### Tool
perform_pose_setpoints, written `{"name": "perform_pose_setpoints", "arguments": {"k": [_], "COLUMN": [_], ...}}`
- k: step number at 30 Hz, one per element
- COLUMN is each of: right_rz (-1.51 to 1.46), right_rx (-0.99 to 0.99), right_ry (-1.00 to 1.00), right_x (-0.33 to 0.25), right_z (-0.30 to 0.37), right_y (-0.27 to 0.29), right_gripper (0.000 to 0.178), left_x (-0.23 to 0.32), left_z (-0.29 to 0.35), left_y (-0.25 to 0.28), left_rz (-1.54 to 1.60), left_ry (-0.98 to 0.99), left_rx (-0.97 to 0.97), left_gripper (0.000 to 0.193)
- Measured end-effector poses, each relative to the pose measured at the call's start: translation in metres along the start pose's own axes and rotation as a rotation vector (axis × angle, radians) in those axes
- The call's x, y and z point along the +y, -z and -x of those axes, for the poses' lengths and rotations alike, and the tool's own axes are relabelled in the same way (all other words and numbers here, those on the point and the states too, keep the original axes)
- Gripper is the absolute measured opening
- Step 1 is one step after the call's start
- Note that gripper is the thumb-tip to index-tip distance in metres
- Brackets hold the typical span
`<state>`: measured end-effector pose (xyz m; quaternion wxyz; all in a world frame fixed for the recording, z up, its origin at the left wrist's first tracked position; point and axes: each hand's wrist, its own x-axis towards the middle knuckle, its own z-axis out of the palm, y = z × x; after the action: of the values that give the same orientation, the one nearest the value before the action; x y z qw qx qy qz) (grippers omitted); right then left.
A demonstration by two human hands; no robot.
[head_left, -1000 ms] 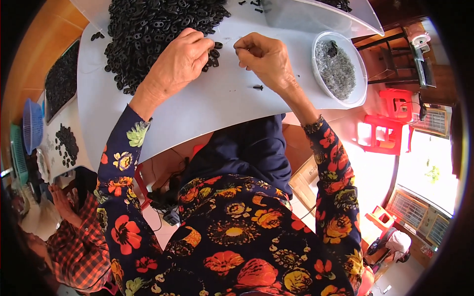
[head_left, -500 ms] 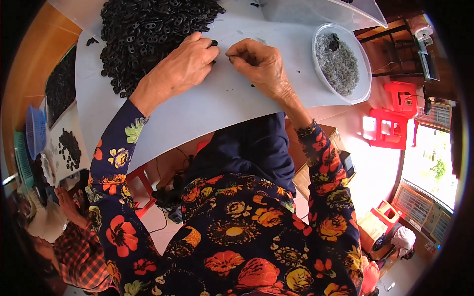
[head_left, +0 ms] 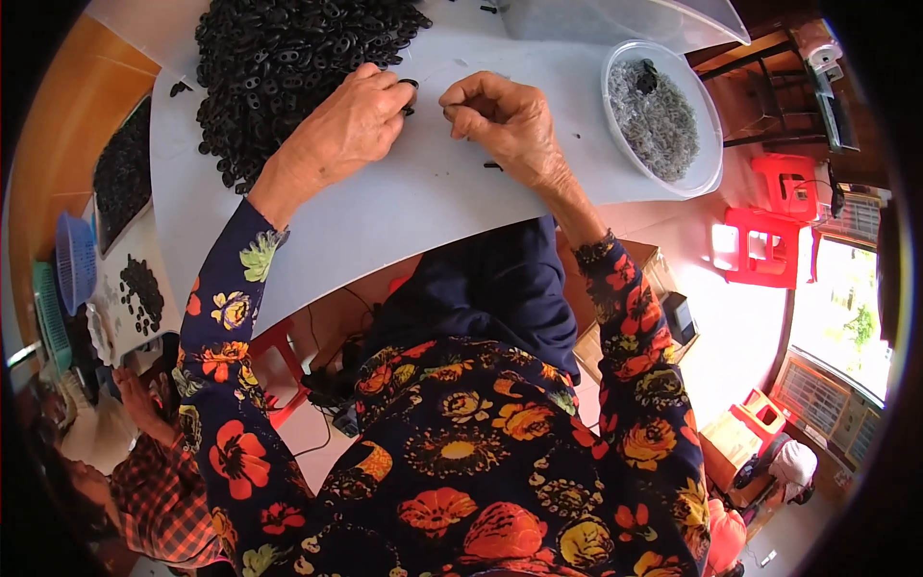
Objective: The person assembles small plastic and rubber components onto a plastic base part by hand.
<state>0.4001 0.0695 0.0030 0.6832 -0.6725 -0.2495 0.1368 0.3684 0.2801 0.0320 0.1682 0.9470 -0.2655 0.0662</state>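
Observation:
My left hand [head_left: 351,125] is closed with its fingertips round a small black oval piece [head_left: 411,85], whose end sticks out past the fingers. Just to its right, my right hand [head_left: 505,115] is pinched, thumb against forefinger; what lies in the pinch, if anything, is too small to make out. A narrow gap parts the two hands above the pale table [head_left: 385,216]. Behind and left of my left hand rises a big heap of black oval pieces [head_left: 260,82], many with two holes. A tiny black bit [head_left: 492,165] lies beside my right hand.
A round clear tub [head_left: 663,125] of small translucent pieces stands at the table's right edge. A clear plastic bin [head_left: 615,24] is at the back. At left, a person in a checked sleeve [head_left: 159,495] sits near blue [head_left: 75,260] and green baskets. Red stools [head_left: 764,245] stand at right.
My left hand has drawn slightly left, and more of the black oval piece shows at its fingertips. The right hand stays pinched, almost in the same place.

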Motion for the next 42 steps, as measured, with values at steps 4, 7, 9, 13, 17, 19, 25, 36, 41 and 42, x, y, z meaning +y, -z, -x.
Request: {"name": "perform_pose_setpoints", "arguments": {"k": [4, 7, 9, 13, 17, 19, 25, 36, 41, 42], "right_rz": [-0.048, -0.018, -0.086, -0.054, -0.057, -0.037, -0.019, -0.03, -0.016, 0.018], "right_rx": [0.005, 0.016, 0.013, 0.021, 0.015, 0.022, 0.037, 0.018, 0.0, -0.018], "right_ry": [-0.018, -0.012, 0.005, -0.016, -0.005, -0.001, -0.019, 0.014, -0.018, -0.033], "right_x": [0.002, 0.001, 0.002, 0.001, 0.001, 0.0, 0.001, 0.002, 0.003, 0.003], "right_z": [-0.001, -0.002, -0.002, -0.002, -0.001, -0.001, -0.001, -0.002, -0.002, -0.001], "right_y": [-0.001, -0.001, 0.0, 0.0, 0.0, 0.0, -0.001, -0.001, 0.001, 0.002], "right_gripper": [0.01, 0.009, 0.009, 0.008, 0.008, 0.008, 0.008, 0.009, 0.01, 0.011], "left_x": [-0.001, -0.001, -0.003, -0.005, 0.002, 0.004, 0.005, 0.006, 0.008, 0.008], "left_z": [-0.003, -0.005, -0.004, -0.004, -0.002, -0.002, 0.0, 0.01, 0.011, 0.012], "left_y": [-0.001, 0.004, 0.001, -0.001, -0.008, -0.008, -0.011, -0.002, -0.003, -0.003], "left_rz": [0.059, 0.093, 0.096, 0.086, 0.055, 0.046, 0.079, -0.017, -0.066, -0.069], "left_ry": [0.056, 0.085, 0.059, 0.046, 0.015, 0.05, 0.041, 0.073, 0.117, 0.089], "left_rx": [-0.049, -0.084, -0.053, -0.065, -0.004, -0.047, -0.01, 0.011, -0.008, -0.001], "left_gripper": [0.017, 0.016, 0.016, 0.006, 0.008, 0.01, 0.013, 0.019, 0.026, 0.027]}}
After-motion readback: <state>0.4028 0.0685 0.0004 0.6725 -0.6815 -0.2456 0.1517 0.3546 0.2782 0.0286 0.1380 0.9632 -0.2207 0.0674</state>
